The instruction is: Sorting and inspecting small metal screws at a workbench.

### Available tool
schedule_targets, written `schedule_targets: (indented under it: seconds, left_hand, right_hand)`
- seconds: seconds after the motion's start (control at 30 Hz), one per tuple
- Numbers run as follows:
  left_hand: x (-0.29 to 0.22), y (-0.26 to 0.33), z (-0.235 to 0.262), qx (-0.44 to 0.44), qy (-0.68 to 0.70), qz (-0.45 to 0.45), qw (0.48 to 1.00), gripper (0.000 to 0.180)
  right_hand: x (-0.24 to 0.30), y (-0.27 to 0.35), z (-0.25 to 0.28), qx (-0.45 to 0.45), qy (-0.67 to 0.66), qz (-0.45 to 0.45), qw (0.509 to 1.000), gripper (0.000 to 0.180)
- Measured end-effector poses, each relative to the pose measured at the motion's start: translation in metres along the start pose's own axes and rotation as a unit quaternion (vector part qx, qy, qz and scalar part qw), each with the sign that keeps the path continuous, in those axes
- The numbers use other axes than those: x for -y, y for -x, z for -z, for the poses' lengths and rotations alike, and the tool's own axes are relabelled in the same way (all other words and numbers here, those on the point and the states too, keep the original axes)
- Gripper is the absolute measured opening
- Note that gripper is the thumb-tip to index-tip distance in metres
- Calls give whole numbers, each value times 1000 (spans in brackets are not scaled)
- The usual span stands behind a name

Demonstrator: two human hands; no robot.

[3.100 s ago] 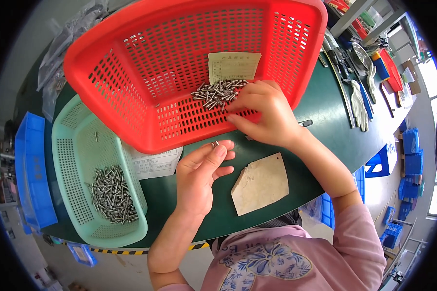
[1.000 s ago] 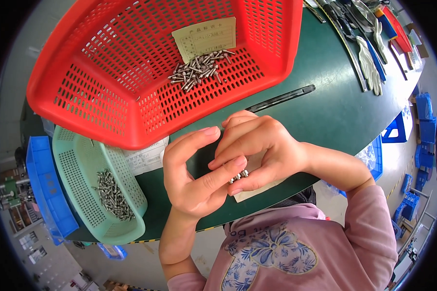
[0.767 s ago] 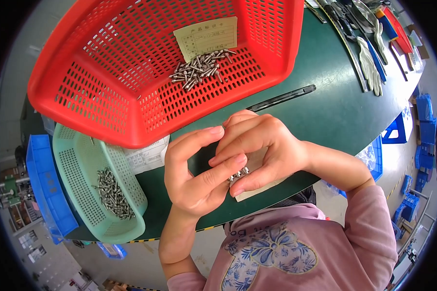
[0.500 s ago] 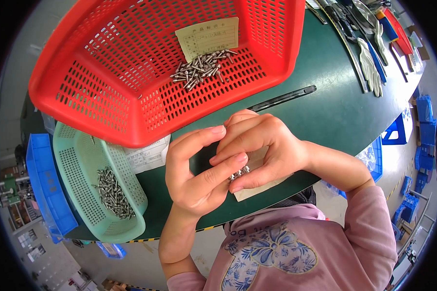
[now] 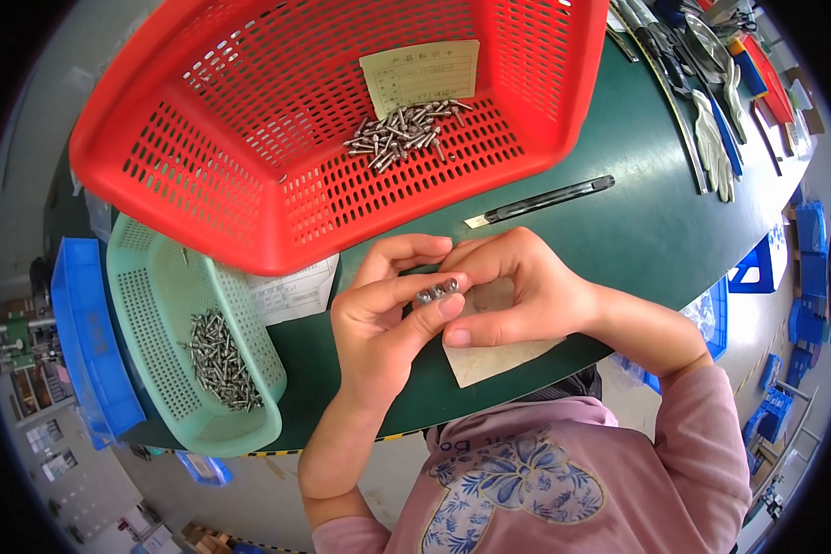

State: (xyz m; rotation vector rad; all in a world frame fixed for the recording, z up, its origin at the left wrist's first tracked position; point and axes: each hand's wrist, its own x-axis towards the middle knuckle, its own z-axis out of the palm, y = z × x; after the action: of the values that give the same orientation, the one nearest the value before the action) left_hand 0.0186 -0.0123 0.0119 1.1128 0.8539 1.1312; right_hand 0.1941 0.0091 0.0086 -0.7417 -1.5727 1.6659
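Several metal pins (image 5: 438,292) in hands (image 5: 377,325), pinched by left.

Two bare hands meet mid-frame: the left hand (image 5: 379,323) pinches with thumb and forefinger, the right hand (image 5: 535,291) bends its fingers, thumb apart. The left forearm (image 5: 342,439) angles up from lower center, the right forearm (image 5: 646,328) from lower right.

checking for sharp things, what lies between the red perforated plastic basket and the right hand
In the head view, a slim black cutter knife, pale blade tip showing, lies on the green tabletop between basket and right hand.
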Motion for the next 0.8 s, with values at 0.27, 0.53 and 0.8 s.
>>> schedule_targets:
  seconds: [0.27,0.53,0.8]
  left_hand:
    - [-6,1,1,-4,122,89,988,18]
    - [-6,1,1,-4,147,105,984,18]
    - [-5,2,2,-5,153,109,982,18]
  right_hand:
    - [3,-1,1,18,-37,-69,997,23]
    - [4,-1,1,18,-55,-74,996,22]
    - [4,-1,1,23,-68,-78,994,21]
